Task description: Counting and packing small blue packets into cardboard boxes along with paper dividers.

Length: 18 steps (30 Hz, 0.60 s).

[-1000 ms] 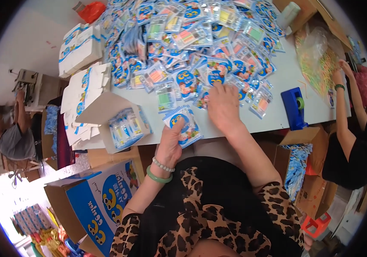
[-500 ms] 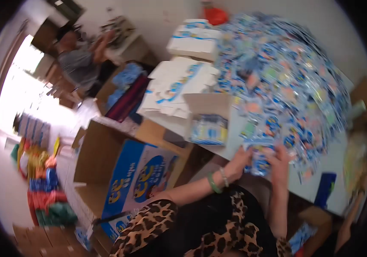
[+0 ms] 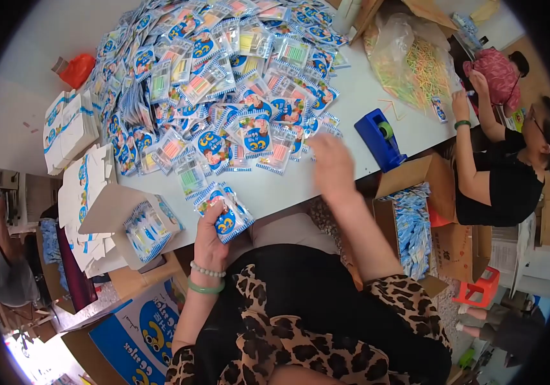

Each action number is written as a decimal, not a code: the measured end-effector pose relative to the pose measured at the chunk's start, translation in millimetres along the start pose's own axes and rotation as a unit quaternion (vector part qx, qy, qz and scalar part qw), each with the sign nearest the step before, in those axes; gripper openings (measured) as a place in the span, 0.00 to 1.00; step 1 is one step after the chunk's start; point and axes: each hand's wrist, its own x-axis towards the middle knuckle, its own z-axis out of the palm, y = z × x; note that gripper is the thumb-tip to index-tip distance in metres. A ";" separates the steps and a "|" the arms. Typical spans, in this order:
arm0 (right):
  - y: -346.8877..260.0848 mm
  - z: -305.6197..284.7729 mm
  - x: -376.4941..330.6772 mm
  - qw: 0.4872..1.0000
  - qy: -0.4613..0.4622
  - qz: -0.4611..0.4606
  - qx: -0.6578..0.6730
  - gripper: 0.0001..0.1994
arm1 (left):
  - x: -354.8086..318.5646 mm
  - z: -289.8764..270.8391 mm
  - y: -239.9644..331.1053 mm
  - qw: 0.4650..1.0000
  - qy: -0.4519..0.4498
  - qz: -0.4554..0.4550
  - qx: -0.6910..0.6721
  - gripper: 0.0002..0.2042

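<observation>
My left hand [image 3: 211,236], a beaded bracelet and a green bangle on its wrist, grips a few small blue-and-clear packets [image 3: 231,213] at the table's near edge. My right hand [image 3: 334,168] is raised over the table, to the right of the pile; its fingers are smeared by motion, and I cannot make out anything in them. Just beyond lies a large heap of packets [image 3: 255,133] with coloured sticks inside. To the left of my left hand, an open white carton [image 3: 107,208] holds a row of packets [image 3: 148,224].
Flattened white cartons [image 3: 89,186] are stacked at the table's left. A blue tape dispenser [image 3: 380,139] stands right of my right hand, near a clear bag of coloured sticks [image 3: 425,70]. A co-worker [image 3: 506,167] sits at the right, by a brown box of packets [image 3: 409,224].
The view has swung to the right, bringing the co-worker into sight. My hands, together on packets before, are now apart: the left keeps packets, the right has moved away.
</observation>
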 end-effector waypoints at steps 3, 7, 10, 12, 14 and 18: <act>39.0 -9.5 6.8 0.989 -0.052 -0.073 -0.121 0.15 | 7.6 -13.2 -6.1 0.999 -0.017 -0.012 0.038 0.16; 53.7 -20.2 11.1 0.971 -0.114 -0.148 -0.152 0.14 | 0.8 -4.4 -7.1 0.997 -0.009 0.012 0.076 0.16; 30.8 -35.1 28.3 0.962 -0.214 -0.112 -0.124 0.11 | -0.3 -1.0 -6.3 0.997 -0.002 0.023 0.078 0.15; 18.0 -22.7 26.2 0.964 -0.220 -0.140 0.050 0.06 | -3.7 -0.3 -4.8 0.996 0.007 0.023 0.091 0.15; 0.4 -3.7 34.2 0.967 -0.160 -0.190 0.057 0.04 | -3.2 6.5 -3.1 0.993 0.009 0.009 0.116 0.14; -36.3 23.0 64.7 0.982 -0.125 -0.116 0.081 0.03 | -2.8 9.1 -3.9 0.992 0.016 0.011 0.123 0.14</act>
